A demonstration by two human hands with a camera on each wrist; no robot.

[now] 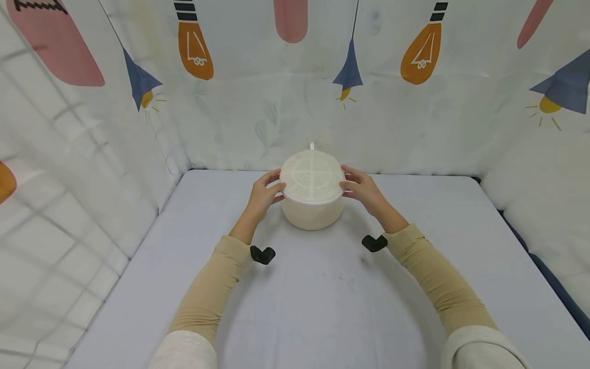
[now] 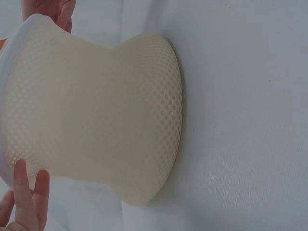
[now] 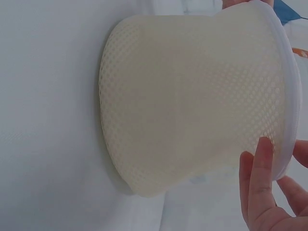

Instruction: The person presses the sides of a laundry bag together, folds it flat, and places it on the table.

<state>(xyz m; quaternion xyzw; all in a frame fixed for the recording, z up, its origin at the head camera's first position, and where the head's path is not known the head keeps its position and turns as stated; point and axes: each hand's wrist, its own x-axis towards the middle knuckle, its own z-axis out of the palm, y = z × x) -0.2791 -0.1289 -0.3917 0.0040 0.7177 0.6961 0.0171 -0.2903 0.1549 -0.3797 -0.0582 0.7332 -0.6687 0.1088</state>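
A cream mesh laundry bag (image 1: pixel 312 177), round and drum-shaped, stands on the table near its far edge. Its perforated top faces up, ringed by a white rim, and a small white tab sticks up behind it. My left hand (image 1: pixel 264 193) grips the upper rim from the left. From the other side my right hand (image 1: pixel 365 192) holds the same rim. In the left wrist view, fingertips (image 2: pixel 21 183) press on the mesh wall (image 2: pixel 110 110) just below the rim. The right wrist view shows the wall (image 3: pixel 178 96) caved in somewhat at its middle, with the base on the table.
A white-covered table (image 1: pixel 313 297) stretches from the bag toward me. Behind it hangs a pale curtain (image 1: pixel 295 118) printed with lamps and bulbs, and curtains also close the left and right sides. Black wrist mounts (image 1: pixel 262 255) sit at both cuffs.
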